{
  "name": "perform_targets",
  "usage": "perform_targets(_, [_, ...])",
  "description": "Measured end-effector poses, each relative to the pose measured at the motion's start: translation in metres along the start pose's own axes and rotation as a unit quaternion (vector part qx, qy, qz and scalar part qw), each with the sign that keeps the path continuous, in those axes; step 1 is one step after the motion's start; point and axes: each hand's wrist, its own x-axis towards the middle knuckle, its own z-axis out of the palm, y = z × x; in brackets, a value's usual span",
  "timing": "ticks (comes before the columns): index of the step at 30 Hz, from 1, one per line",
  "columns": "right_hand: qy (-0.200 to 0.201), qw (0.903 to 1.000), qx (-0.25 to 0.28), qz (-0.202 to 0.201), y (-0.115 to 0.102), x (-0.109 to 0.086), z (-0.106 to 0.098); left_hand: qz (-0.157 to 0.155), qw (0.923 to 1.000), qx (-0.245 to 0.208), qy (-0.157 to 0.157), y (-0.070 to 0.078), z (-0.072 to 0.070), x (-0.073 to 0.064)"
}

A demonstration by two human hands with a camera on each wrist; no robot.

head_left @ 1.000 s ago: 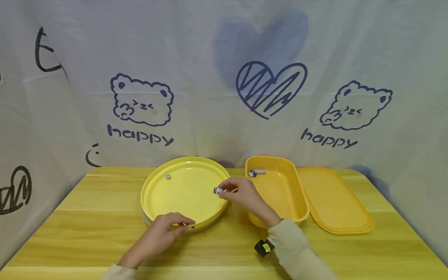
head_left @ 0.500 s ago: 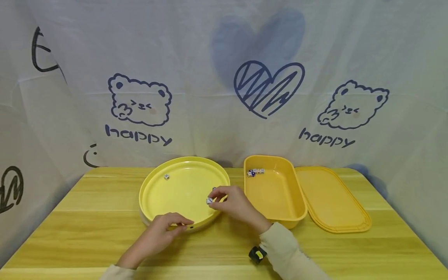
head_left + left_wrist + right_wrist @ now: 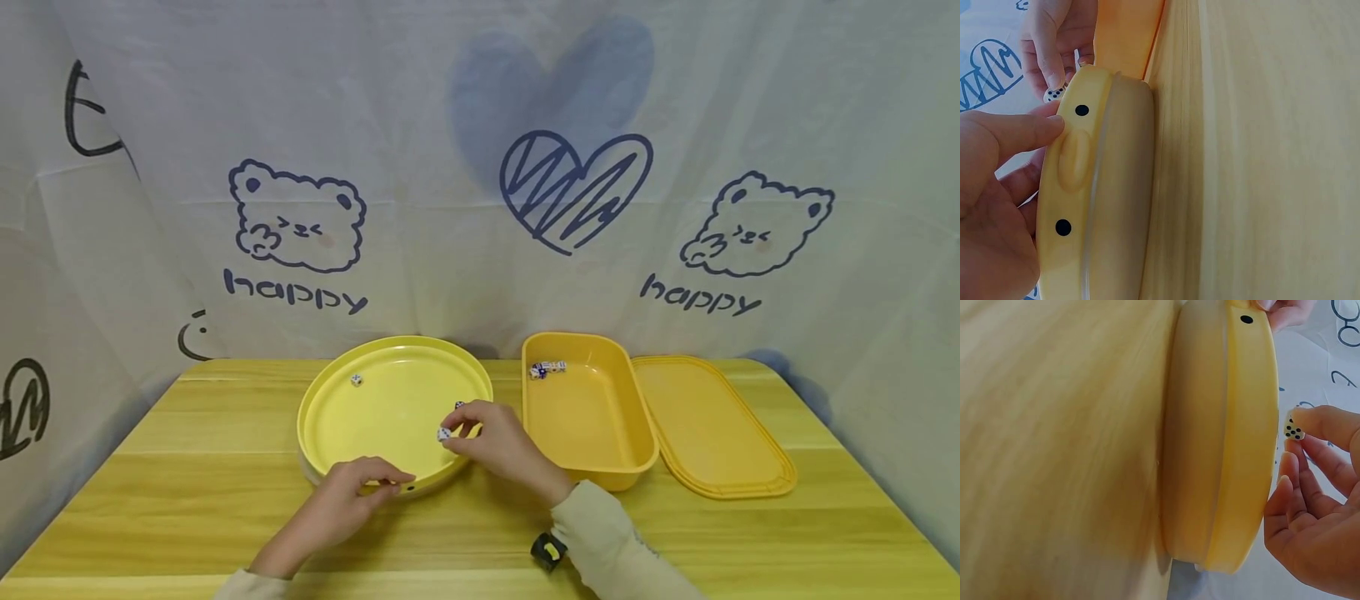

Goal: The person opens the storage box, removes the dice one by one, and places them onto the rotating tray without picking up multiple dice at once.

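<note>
In the head view, my left hand (image 3: 345, 500) holds the near rim of a round yellow tray (image 3: 431, 482). The left wrist view has its thumb (image 3: 1038, 129) against the tray's outer wall, with the fingers behind the rim. My right hand (image 3: 495, 437) pinches a white die (image 3: 444, 434) with black pips between thumb and fingertips, over the tray's right part. Five pips show on the die (image 3: 1294, 430) in the right wrist view. One more die (image 3: 357, 380) lies at the tray's far left, and another (image 3: 459, 405) sits just behind the right hand's fingers.
Right of the tray stands an orange-yellow rectangular box (image 3: 600, 417) with several dice (image 3: 547, 369) at its far left. Its flat lid (image 3: 720, 425) lies beside it on the wooden table (image 3: 750, 550). A printed cloth (image 3: 427, 233) hangs close behind everything.
My right hand has moved left and a little nearer with the die. A die behind its fingers has come into view on the tray. The left hand has stayed on the rim.
</note>
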Motion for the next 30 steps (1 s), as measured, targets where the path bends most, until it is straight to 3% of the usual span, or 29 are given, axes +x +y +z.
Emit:
perform_targets(10, [0.008, 0.9998, 0.002, -0.02, 0.0027, -0.0014, 0.0033, 0.004, 1.0, 0.004, 0.003, -0.0013, 0.0016, -0.0017])
perform_targets(30, [0.004, 0.9999, 0.008, -0.009, 0.0012, -0.0022, 0.0008, 0.012, 0.9999, 0.007, 0.003, -0.0009, 0.0012, -0.0007])
